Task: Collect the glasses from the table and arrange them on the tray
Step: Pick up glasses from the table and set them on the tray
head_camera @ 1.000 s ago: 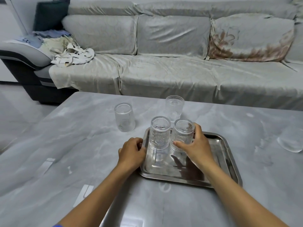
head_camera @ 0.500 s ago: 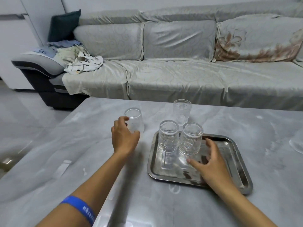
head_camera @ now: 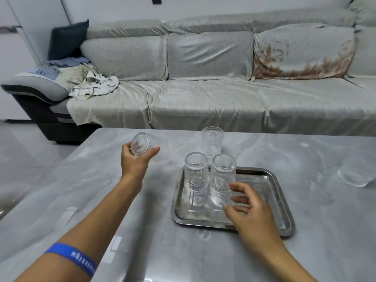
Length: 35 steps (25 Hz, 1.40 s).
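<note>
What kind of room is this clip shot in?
Most likely a home living room: a long grey sofa with cushions and loose laundry sits behind a low marble-look table, where ribbed glasses are being collected on a steel tray.

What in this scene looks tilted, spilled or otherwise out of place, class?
One glass is tipped on its side in the left hand, above the table. The glasses on the tray stand upright. At the table's right edge lies a clear, puddle-like patch; what it is cannot be told.

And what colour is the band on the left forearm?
Blue wristband with small white lettering, clearest in the head view.
</note>
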Tool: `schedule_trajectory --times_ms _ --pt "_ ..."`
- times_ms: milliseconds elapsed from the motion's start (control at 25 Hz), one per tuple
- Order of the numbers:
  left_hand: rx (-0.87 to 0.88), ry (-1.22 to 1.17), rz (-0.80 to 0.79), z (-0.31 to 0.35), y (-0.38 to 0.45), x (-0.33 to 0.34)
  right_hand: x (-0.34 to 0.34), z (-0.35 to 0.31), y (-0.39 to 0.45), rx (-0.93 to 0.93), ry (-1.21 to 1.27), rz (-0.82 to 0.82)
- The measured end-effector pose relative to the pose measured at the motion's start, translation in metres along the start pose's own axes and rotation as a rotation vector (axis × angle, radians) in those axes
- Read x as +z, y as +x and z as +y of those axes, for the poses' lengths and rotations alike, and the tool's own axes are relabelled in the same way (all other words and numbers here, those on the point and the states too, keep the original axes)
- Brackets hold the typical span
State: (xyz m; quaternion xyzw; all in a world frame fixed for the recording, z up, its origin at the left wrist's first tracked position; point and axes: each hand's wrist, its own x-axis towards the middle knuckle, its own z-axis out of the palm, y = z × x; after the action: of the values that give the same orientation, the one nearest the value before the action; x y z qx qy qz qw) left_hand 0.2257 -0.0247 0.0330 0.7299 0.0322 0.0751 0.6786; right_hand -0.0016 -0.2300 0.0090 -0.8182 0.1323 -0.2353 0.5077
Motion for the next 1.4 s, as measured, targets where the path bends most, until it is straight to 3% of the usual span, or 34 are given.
schedule_trajectory --times_ms 160,240,320,440,560,600,720,840,1080,1400 --pt "0.083 -0.346 -0.122 0.038 -0.076 -0.004 0.014 -0.045 -0.004 -0.210 -0.041 0.116" --pt "0.181 -0.342 -0.209 0.053 -0.121 0.000 0.019 -0.061 -0.005 -0.477 -0.310 0.140" --pt "0.323 -0.233 -0.303 0.063 -0.161 0.008 0.018 -0.069 -0.003 -0.590 -0.506 0.193" --pt "0.434 -0.121 -0.479 0.072 -0.193 0.018 -0.001 -0.068 0.001 -0.534 -0.570 0.333" --pt "0.394 -0.058 -0.709 0.070 -0.180 0.021 -0.030 -0.052 0.006 -0.376 -0.446 0.310" --pt "0.332 -0.019 -0.685 0.061 -0.168 0.022 -0.040 -0.043 0.010 -0.276 -0.371 0.290" --pt "0.074 0.318 -0.351 0.021 -0.131 0.017 -0.061 -0.012 0.026 0.036 -0.206 0.250" --pt "-0.110 0.624 -0.379 -0.019 -0.112 0.011 -0.063 0.021 0.043 0.165 -0.150 0.205" --pt "-0.041 0.655 -0.440 -0.038 -0.100 0.012 -0.040 0.060 0.079 0.211 -0.132 0.115" --pt "0.000 0.655 -0.488 -0.042 -0.094 0.011 -0.031 0.076 0.083 0.159 -0.229 0.128"
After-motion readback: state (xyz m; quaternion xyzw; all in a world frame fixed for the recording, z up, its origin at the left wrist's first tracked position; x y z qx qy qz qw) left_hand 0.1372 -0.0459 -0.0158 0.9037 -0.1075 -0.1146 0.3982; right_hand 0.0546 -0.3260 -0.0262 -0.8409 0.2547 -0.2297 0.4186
